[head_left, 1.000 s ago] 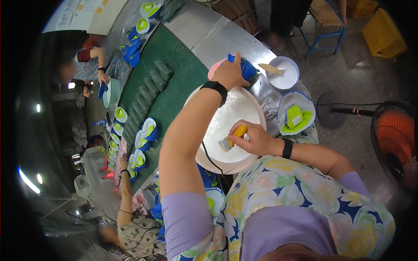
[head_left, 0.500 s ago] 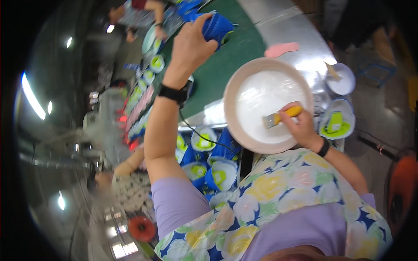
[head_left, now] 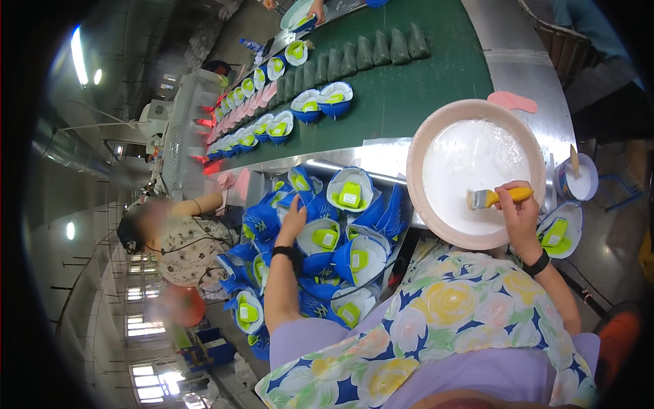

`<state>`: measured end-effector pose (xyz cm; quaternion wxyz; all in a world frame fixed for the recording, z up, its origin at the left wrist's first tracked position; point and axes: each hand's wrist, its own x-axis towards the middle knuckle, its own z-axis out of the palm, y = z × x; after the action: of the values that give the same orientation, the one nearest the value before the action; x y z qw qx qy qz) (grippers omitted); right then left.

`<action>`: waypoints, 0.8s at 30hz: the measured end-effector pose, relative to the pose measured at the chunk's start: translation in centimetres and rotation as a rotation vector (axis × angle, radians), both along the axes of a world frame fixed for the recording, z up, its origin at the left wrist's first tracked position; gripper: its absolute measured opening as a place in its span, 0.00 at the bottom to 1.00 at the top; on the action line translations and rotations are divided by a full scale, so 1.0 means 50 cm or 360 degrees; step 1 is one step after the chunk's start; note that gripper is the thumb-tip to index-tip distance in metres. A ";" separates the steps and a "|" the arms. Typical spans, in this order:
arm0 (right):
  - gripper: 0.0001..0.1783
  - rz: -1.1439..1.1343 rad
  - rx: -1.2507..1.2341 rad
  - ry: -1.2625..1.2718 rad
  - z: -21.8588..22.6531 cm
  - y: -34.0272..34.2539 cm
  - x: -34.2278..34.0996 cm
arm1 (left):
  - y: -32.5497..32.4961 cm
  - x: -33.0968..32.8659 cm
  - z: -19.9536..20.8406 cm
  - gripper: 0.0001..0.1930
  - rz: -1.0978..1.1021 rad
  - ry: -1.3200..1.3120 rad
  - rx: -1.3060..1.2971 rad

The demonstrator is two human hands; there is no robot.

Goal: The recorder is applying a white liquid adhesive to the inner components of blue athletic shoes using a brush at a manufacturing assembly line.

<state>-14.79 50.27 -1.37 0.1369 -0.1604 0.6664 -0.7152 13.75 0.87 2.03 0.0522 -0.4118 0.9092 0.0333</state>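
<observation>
My left hand (head_left: 293, 221) reaches into a pile of blue shoe uppers (head_left: 317, 235) with whitish linings and lime-green inner parts. One finger is stretched out among them; the others are partly hidden, and no upper is lifted. A yellow-handled flat brush (head_left: 511, 196) is held in my right hand (head_left: 520, 219), fingers closed round the handle. Its bristles hover over or touch white liquid in a wide pale pink basin (head_left: 421, 204); I cannot tell which. Two blue uppers (head_left: 321, 102) stand side by side on the green conveyor belt (head_left: 409, 102).
Dark grey shoe-shaped pieces (head_left: 364, 53) line the belt, beside pink insoles (head_left: 255, 102) and more uppers. Another pink insole (head_left: 512, 102) lies behind the basin. A small bucket (head_left: 576, 183) and a single upper (head_left: 558, 232) stand at right. Co-workers are at far left.
My left hand has let go of the blue upper it held over the belt and has come back to the pile. My right hand still grips the brush over the basin. The view has shifted.
</observation>
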 end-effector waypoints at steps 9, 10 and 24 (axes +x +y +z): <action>0.08 -0.0151 0.0012 0.0046 0.007 -0.007 -0.001 | 0.246 -0.186 0.074 0.24 -0.0584 0.0526 0.0352; 0.08 -0.0159 0.0011 0.0066 -0.002 -0.004 -0.002 | 0.338 -0.221 0.095 0.34 -0.0259 0.0480 0.0951; 0.08 -0.0045 0.0062 0.0050 -0.015 0.002 -0.009 | 0.234 -0.193 0.173 0.42 -0.0214 0.1535 0.1248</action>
<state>-15.21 50.39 -2.11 0.1195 -0.1595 0.6844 -0.7013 4.12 12.59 10.66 -0.2147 -0.2424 0.7746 0.5433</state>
